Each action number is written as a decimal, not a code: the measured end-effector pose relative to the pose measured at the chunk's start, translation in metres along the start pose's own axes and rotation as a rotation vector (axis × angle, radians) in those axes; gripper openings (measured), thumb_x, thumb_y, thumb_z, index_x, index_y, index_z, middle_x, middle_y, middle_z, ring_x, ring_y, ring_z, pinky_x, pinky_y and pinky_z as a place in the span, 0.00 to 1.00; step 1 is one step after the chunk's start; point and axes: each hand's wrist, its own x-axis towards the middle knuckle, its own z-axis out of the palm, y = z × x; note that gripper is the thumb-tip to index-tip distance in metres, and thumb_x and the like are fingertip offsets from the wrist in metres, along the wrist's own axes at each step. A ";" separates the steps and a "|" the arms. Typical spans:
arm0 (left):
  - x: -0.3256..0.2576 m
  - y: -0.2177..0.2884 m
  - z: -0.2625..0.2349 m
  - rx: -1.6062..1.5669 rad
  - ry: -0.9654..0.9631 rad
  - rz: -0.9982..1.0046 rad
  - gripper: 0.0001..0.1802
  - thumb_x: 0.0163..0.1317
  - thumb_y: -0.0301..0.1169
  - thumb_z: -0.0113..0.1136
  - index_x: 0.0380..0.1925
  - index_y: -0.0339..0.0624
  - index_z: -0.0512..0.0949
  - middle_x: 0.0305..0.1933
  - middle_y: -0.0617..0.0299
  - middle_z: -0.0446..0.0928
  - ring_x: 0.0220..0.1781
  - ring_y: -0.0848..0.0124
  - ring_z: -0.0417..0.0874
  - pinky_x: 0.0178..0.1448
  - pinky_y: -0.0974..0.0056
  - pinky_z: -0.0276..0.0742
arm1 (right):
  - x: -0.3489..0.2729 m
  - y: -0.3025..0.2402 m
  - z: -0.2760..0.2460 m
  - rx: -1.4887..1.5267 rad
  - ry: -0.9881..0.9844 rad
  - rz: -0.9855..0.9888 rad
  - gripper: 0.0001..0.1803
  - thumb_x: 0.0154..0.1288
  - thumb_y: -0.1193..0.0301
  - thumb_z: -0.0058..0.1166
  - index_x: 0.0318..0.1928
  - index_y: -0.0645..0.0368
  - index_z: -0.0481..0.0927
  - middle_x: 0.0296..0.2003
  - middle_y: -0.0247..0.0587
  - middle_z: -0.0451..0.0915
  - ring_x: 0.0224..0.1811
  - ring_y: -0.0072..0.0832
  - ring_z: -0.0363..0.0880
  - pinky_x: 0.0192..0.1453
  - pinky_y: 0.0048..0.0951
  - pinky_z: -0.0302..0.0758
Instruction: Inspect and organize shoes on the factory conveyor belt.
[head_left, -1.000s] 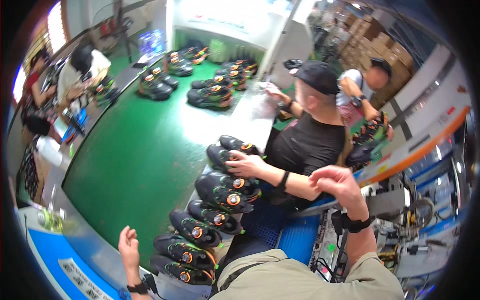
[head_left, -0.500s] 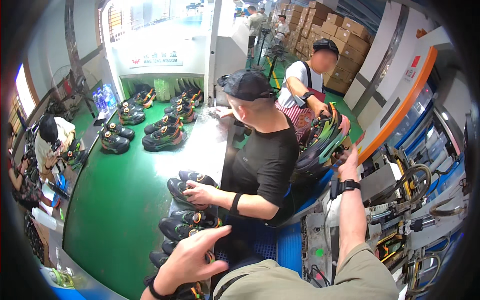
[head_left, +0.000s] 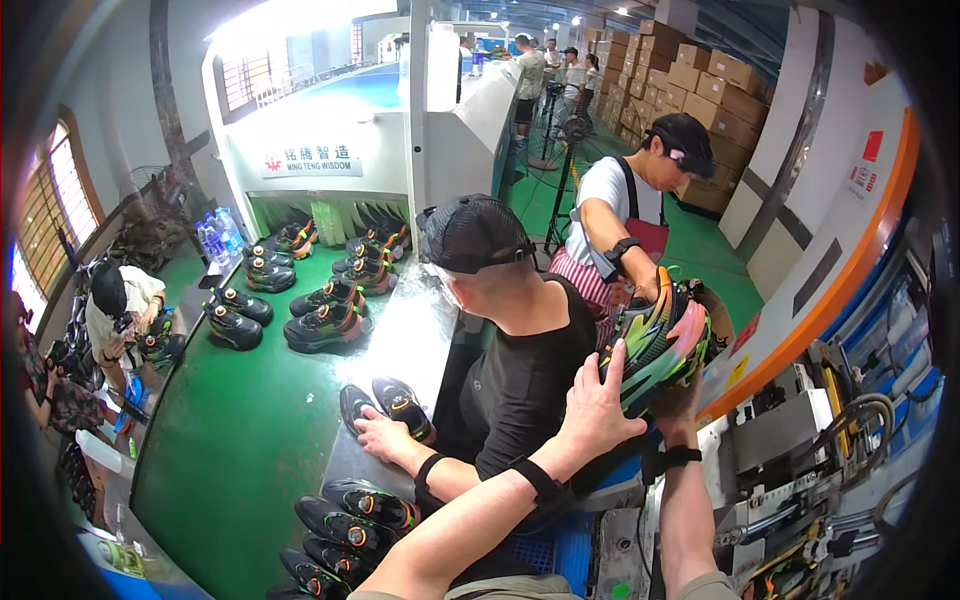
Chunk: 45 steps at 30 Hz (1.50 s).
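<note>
A multicoloured sports shoe (head_left: 660,340), green, orange and black, is held up in front of a machine at the right. My right hand (head_left: 682,398) grips it from below, the fingers partly hidden behind it. My left hand (head_left: 598,412) reaches up from the lower middle with spread fingers, and its fingertips lie against the shoe's left side. Both of my wrists carry black bands. A person in a white T-shirt and apron (head_left: 612,205) stands just behind the shoe with an arm lowered toward it.
A person in a black T-shirt and cap (head_left: 520,370) sits close at my left, one hand by dark shoes (head_left: 390,405). More dark shoes (head_left: 345,515) lie below and on the green conveyor belt (head_left: 240,430). A machine with cables (head_left: 820,450) fills the right; cardboard boxes (head_left: 715,85) stand behind.
My view has turned right and upward. My left hand has risen from low beside the conveyor belt to the shoe's side. My right hand now holds the multicoloured shoe.
</note>
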 end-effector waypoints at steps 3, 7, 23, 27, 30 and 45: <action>-0.004 -0.003 -0.015 0.143 0.072 -0.001 0.65 0.42 0.38 0.75 0.78 0.44 0.45 0.63 0.27 0.60 0.65 0.30 0.66 0.69 0.40 0.68 | -0.026 0.001 0.033 -0.280 0.052 0.028 0.53 0.61 0.23 0.37 0.71 0.52 0.68 0.66 0.42 0.73 0.65 0.43 0.74 0.60 0.57 0.75; -0.029 0.018 -0.034 -0.030 0.042 -0.014 0.61 0.45 0.31 0.72 0.77 0.42 0.46 0.59 0.28 0.63 0.60 0.32 0.70 0.66 0.46 0.72 | -0.074 -0.013 0.022 -0.237 -0.016 -0.032 0.47 0.68 0.29 0.35 0.75 0.48 0.63 0.72 0.43 0.66 0.71 0.44 0.66 0.70 0.54 0.66; -0.320 0.069 -0.194 0.386 0.163 0.343 0.55 0.38 0.42 0.76 0.72 0.53 0.65 0.76 0.28 0.49 0.73 0.39 0.64 0.71 0.45 0.63 | -0.181 0.129 0.131 -0.452 -0.579 0.024 0.31 0.78 0.50 0.41 0.72 0.53 0.65 0.67 0.42 0.69 0.66 0.39 0.72 0.72 0.44 0.69; -0.393 0.050 -0.201 0.325 0.283 0.142 0.58 0.35 0.43 0.78 0.72 0.48 0.64 0.77 0.27 0.49 0.73 0.39 0.63 0.70 0.43 0.64 | -0.227 0.216 0.173 -0.475 -0.829 0.299 0.30 0.78 0.52 0.41 0.72 0.54 0.65 0.66 0.42 0.70 0.65 0.38 0.73 0.72 0.43 0.70; -0.443 0.059 -0.209 0.326 0.393 0.041 0.62 0.31 0.45 0.80 0.72 0.45 0.63 0.76 0.27 0.50 0.72 0.39 0.65 0.68 0.42 0.65 | -0.265 0.254 0.189 -0.492 -0.953 0.408 0.29 0.78 0.54 0.41 0.72 0.55 0.65 0.66 0.42 0.71 0.65 0.37 0.73 0.71 0.42 0.70; -0.537 0.044 -0.227 0.514 0.554 -0.261 0.57 0.30 0.43 0.79 0.67 0.43 0.66 0.71 0.45 0.67 0.67 0.48 0.73 0.64 0.47 0.67 | -0.363 0.372 0.259 -0.476 -1.379 0.688 0.26 0.78 0.60 0.42 0.70 0.57 0.66 0.61 0.42 0.74 0.62 0.34 0.75 0.69 0.39 0.72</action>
